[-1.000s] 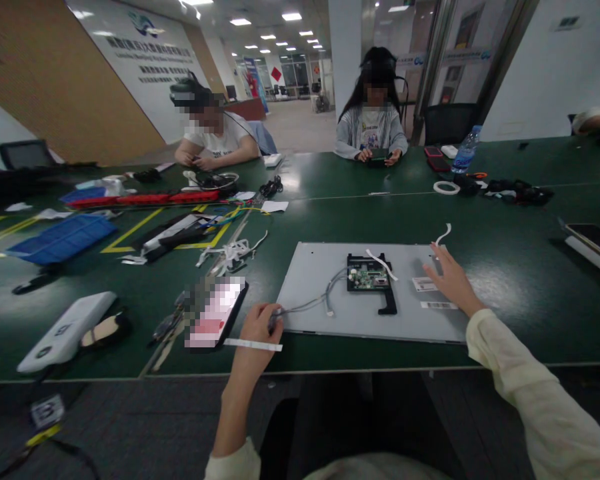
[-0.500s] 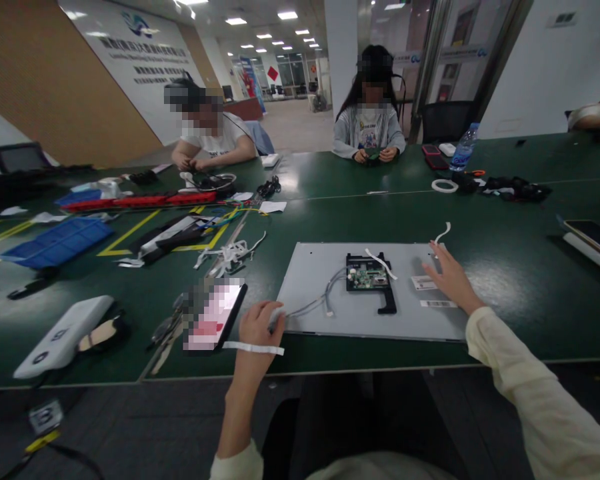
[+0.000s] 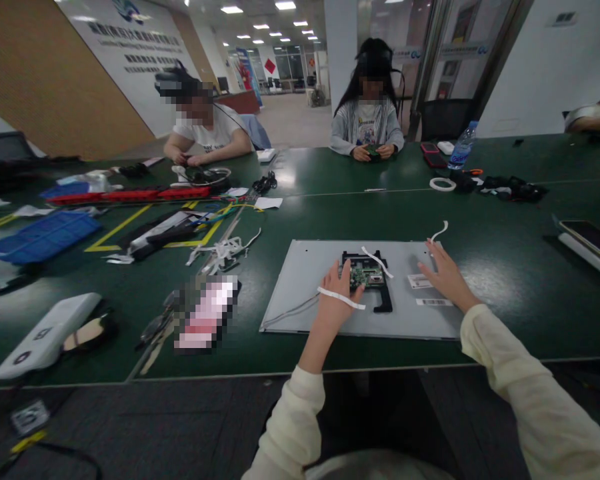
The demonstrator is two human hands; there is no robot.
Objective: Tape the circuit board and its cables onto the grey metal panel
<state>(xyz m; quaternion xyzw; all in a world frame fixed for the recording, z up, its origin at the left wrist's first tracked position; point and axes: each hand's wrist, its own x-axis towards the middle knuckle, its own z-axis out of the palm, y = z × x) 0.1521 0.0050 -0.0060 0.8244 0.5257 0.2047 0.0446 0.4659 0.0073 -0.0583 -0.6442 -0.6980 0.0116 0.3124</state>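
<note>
A flat grey panel lies on the table before me, with a green circuit board in a black bracket on it. My left hand is over the board's left edge, fingers apart, and hides part of the board and the grey cable. Across the back of that hand runs a white tape strip. My right hand rests with spread fingers on the panel's right side, beside a label. One curled white strip rises at its fingertips; another strip crosses the bracket.
Left of the panel are a phone, crumpled white strips, a white power bank and a blue basket. A tape roll and bottle stand farther back. Two people sit across the table.
My left hand has moved right, from the cable's end at the panel's left edge to the circuit board. My right hand has stayed at the panel's right side.
</note>
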